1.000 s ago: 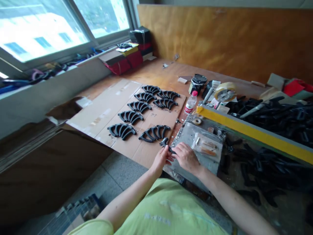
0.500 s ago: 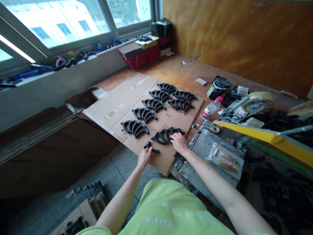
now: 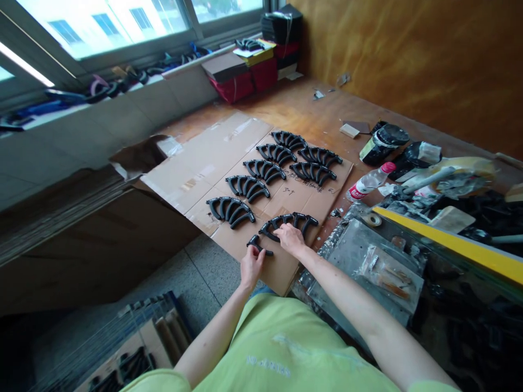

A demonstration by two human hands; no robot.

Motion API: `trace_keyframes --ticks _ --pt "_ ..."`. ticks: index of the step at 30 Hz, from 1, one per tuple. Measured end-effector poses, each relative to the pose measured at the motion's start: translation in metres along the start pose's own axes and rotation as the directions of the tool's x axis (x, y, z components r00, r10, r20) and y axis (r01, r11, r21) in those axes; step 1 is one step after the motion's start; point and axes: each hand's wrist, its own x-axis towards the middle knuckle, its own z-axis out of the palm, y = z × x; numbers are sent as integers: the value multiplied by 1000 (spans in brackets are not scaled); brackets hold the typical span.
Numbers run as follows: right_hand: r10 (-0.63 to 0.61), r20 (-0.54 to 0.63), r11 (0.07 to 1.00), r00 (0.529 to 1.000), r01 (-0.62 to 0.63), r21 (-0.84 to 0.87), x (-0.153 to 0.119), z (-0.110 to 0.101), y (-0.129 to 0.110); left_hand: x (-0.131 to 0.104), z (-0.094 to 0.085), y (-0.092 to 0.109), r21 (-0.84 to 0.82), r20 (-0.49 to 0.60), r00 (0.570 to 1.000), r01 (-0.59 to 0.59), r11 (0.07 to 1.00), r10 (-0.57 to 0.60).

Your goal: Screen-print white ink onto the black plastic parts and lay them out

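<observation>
My left hand (image 3: pixel 252 264) pinches a single black curved piece (image 3: pixel 267 252) with a thicker end, low over the near part of the cardboard sheet (image 3: pixel 281 269). Just right of it, a fanned row of similar black curved pieces (image 3: pixel 309 221) lies on the cardboard. My right hand (image 3: pixel 291 239) rests over the middle of this row, its fingers bent and together at the pieces; whether they grip one is hidden. Another fan of curved pieces (image 3: pixel 231 211) lies to the left, and several more fans (image 3: pixel 312 172) are laid out farther back.
A bottle with a pink cap (image 3: pixel 370 179) and black tubs (image 3: pixel 384 142) stand right of the cardboard. Nearer on the right are a grey plate (image 3: pixel 347 261) and a yellow-edged bin (image 3: pixel 449 239) of dark pieces. Red boxes (image 3: pixel 232 87) sit by the window.
My right hand has moved left along the near row, from its right part toward its middle. My left hand still holds the single piece, now tilted differently. The view has shifted slightly.
</observation>
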Motion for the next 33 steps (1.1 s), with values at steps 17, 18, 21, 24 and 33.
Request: trace_keyframes --ticks 17,18,21,24,33 --pt "227 -207 948 952 -265 -176 -210 -40 32 31 21 15 -72 70 995 -68 995 73" --pt "248 -209 933 946 -292 -212 -220 -38 34 32 22 16 -70 73 994 -72 995 77" --pt "266 -212 904 940 -320 -283 -231 -41 31 36 25 17 -70 95 990 -96 993 102" --pt "247 -204 933 947 -289 -215 -206 -54 19 40 26 20 -66 117 985 -120 991 127" --pt "534 52 845 844 -529 -78 -36 -44 17 45 29 25 -50 132 979 -150 987 155"
